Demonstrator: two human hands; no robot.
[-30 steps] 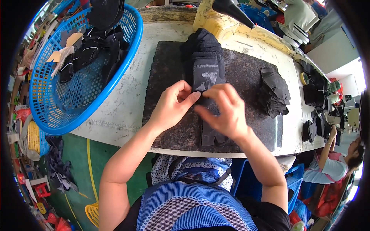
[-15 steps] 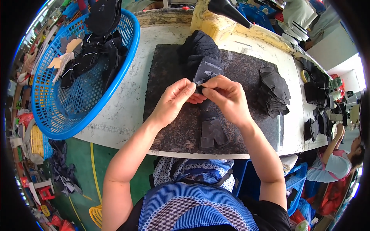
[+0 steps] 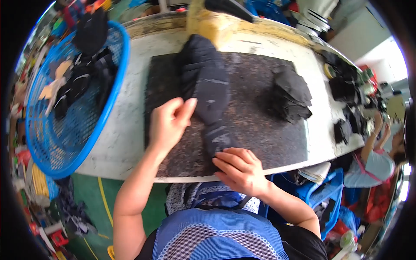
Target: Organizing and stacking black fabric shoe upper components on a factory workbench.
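Observation:
A row of overlapping black fabric pieces (image 3: 210, 93) runs toward me across a dark speckled board (image 3: 264, 136). My left hand (image 3: 167, 125) hovers just left of that row, its fingers curled and the thumb drawn in toward them. Whatever it may pinch is too small or hidden to make out. Close to the table's front edge lies a smaller black fabric piece (image 3: 218, 138). On its near end rest the fingertips of my right hand (image 3: 238, 169), stretched out and side by side, not wrapped around it.
A blue plastic basket (image 3: 123, 60) with black pieces stands at the left. On the board's right side sits a stack of black pieces (image 3: 291, 93). A black tapered tool (image 3: 229, 8) juts in at the back. At the far right a person (image 3: 375, 167) works nearby.
My hands were together over the row, fingering a small dark piece. They have parted: the left moved left, the right came down to the near fabric piece. The whole view has shifted slightly.

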